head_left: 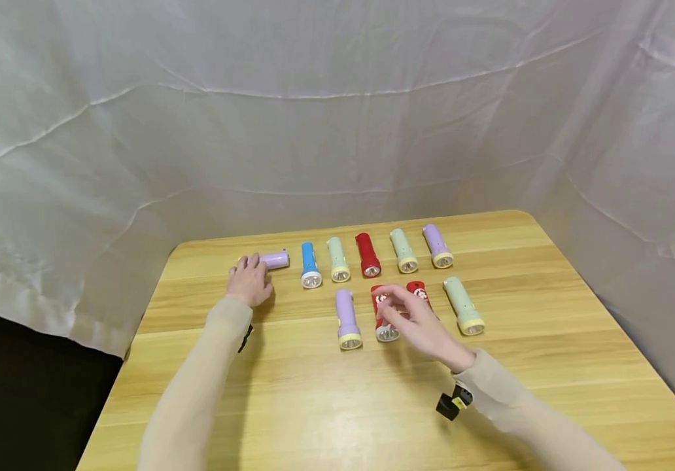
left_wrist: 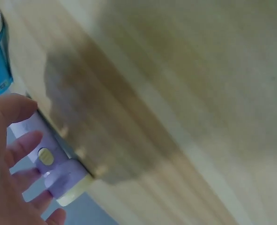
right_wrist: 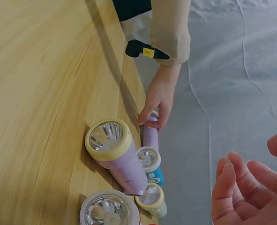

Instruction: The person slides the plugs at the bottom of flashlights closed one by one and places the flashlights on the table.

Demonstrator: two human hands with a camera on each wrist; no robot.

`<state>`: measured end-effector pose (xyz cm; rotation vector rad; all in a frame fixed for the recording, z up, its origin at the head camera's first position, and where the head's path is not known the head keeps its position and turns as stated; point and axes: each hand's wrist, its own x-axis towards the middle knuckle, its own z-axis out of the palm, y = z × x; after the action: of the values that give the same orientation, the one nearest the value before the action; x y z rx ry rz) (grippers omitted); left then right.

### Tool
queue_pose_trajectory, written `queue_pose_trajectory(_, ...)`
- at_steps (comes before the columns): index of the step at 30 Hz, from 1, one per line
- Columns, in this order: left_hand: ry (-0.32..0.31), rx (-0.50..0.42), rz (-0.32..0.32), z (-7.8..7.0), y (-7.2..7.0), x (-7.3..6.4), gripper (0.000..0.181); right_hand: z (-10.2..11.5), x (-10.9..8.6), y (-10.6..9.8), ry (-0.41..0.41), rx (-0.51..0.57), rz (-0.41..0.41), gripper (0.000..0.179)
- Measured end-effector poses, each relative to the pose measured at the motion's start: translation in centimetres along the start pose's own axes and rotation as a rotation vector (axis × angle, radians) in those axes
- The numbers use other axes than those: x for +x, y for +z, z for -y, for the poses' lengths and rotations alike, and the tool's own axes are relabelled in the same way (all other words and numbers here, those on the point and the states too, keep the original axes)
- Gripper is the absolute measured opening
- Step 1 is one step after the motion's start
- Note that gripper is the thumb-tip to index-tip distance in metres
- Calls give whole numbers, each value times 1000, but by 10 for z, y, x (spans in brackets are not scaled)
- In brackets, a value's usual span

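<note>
My left hand (head_left: 249, 281) reaches over a purple flashlight (head_left: 275, 260) lying sideways at the table's back left. In the left wrist view, the loosely bent fingers (left_wrist: 26, 145) overlap its body, near the yellow switch (left_wrist: 46, 156), without closing round it. My right hand (head_left: 416, 320) hovers over two red flashlights with white markings, one (head_left: 387, 332) left of the fingers and one (head_left: 418, 290) partly hidden behind the hand. Its fingers are relaxed and hold nothing; the right wrist view shows the fingertips (right_wrist: 225, 171) gathered loosely, thumb apart.
Blue (head_left: 310, 265), pale green (head_left: 338, 260), red (head_left: 368, 255), another green (head_left: 403, 251) and purple (head_left: 437, 246) flashlights form the back row. Nearer lie a purple one (head_left: 347, 320) and a green one (head_left: 464, 306). A pale curtain (head_left: 337, 144) hangs behind the wooden table (head_left: 314, 405).
</note>
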<state>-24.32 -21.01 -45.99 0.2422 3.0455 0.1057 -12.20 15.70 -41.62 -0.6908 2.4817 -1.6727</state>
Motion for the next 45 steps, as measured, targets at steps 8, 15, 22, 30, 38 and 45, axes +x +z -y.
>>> queue_pose_trajectory(8, 3, 18, 0, 0, -3, 2, 40, 2, 0, 0, -4, 19, 12, 30)
queue_pose_trajectory(15, 42, -5, -42, 3, 9, 2, 36, 1, 0, 0, 6, 33, 15, 30)
queue_pose_trajectory(22, 12, -88, -55, -5, 15, 3, 48, 1, -1, 0, 22, 28, 22, 32)
queue_pose_trajectory(30, -103, -85, -29, -13, 19, 6, 76, 1, 0, 0, 28, 27, 36, 32)
queue_pose_trajectory(38, -115, -126, 27, -17, 20, 6, 66, -1, 0, 0, 17, 34, 47, 31)
queue_pose_trajectory(45, -117, -226, 156, -17, 8, -3, 57, -1, -1, -1, 25, 28, 58, 30)
